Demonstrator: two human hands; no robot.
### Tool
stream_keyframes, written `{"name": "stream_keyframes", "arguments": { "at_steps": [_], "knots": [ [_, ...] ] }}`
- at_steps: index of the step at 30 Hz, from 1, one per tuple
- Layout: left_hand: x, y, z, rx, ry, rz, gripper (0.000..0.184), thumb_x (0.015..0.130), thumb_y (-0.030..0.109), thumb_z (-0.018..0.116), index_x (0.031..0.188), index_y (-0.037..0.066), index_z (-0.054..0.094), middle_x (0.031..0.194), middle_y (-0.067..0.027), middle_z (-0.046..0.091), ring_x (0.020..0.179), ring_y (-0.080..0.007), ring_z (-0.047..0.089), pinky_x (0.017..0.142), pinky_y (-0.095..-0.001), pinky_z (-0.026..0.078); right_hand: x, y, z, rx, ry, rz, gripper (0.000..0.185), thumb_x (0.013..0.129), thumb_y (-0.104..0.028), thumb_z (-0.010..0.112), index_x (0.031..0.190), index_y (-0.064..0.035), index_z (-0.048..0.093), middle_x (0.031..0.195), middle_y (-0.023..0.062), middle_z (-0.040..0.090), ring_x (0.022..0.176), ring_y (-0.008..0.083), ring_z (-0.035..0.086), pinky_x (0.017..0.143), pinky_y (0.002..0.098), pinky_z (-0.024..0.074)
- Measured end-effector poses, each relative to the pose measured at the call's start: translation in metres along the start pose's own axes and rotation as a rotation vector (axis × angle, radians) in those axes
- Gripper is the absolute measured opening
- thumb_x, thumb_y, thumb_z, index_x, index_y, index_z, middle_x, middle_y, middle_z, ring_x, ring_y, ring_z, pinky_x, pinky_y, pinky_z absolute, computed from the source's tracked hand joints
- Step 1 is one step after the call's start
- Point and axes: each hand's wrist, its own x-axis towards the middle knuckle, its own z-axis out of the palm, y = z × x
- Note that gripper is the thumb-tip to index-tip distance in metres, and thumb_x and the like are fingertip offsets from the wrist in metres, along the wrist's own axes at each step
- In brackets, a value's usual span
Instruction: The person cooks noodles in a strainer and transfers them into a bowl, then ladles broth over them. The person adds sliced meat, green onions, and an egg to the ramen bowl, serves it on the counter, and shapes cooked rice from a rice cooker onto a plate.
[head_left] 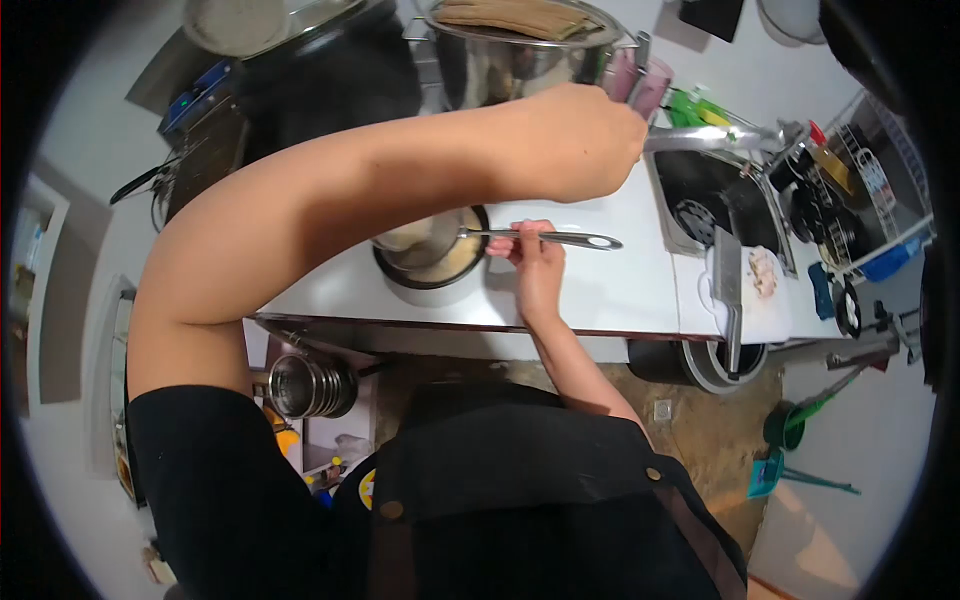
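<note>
My left arm reaches across the counter, and my closed left hand (590, 142) is at the end of a metal faucet spout (715, 138), with the fingers mostly hidden behind the back of the hand. Beneath that forearm, my right hand (538, 262) pinches the handle of a long-handled metal strainer (585, 240). Its round head rests over a dark-rimmed bowl (478, 272) with pale contents. My left forearm hides part of the bowl and strainer head.
A sink (700, 185) lies to the right, beside a cleaver (728, 290) on a white board (765, 310) with pale pieces. A large steel pot (490, 75) and a dark pot (330, 85) stand behind. The counter's front edge (600, 331) runs before me.
</note>
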Motion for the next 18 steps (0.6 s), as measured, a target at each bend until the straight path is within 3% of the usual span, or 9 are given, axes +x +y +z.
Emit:
{"name": "stream_keyframes", "arguments": {
  "at_steps": [2, 5, 9, 18],
  "knots": [
    [0.013, 0.010, 0.014, -0.030, -0.031, 0.048, 0.022, 0.084, 0.016, 0.052, 0.085, -0.004, 0.059, 0.068, -0.0201, 0.062, 0.063, -0.0354, 0.064, 0.057, -0.0415, 0.051, 0.002, 0.001, -0.004, -0.009, -0.006, 0.024, 0.023, 0.097, -0.019, 0.043, 0.093, 0.0039, 0.046, 0.082, 0.0123, 0.056, 0.067, 0.0183, 0.062, 0.066, 0.0300, 0.0551],
    [0.027, 0.023, 0.030, -0.035, -0.110, 0.128, 0.016, 0.070, 0.009, 0.055, 0.074, -0.001, 0.067, 0.072, -0.0187, 0.065, 0.066, -0.0323, 0.066, 0.058, -0.0412, 0.053, -0.002, -0.005, 0.001, -0.018, 0.029, 0.015, 0.027, 0.096, -0.020, 0.044, 0.092, 0.0055, 0.051, 0.079, 0.0134, 0.060, 0.069, 0.0200, 0.062, 0.066, 0.0322, 0.0544],
    [0.044, 0.037, 0.050, 0.008, -0.239, 0.184, 0.016, 0.070, 0.011, 0.057, 0.077, 0.005, 0.070, 0.076, -0.0115, 0.068, 0.072, -0.0271, 0.067, 0.058, -0.0386, 0.052, -0.004, -0.008, -0.003, -0.059, 0.024, 0.016, 0.034, 0.096, -0.025, 0.046, 0.092, 0.0076, 0.057, 0.083, 0.0143, 0.062, 0.072, 0.0202, 0.062, 0.066, 0.0321, 0.0536],
    [0.065, 0.058, 0.069, 0.089, -0.438, 0.204, 0.021, 0.069, 0.015, 0.063, 0.087, 0.007, 0.071, 0.088, -0.0092, 0.068, 0.082, -0.0242, 0.066, 0.063, -0.0367, 0.052, -0.007, -0.016, -0.004, -0.016, 0.058, -0.034, 0.027, 0.095, -0.020, 0.047, 0.096, 0.0055, 0.056, 0.083, 0.0108, 0.062, 0.070, 0.0176, 0.061, 0.067, 0.0311, 0.0525]
  ]
}}
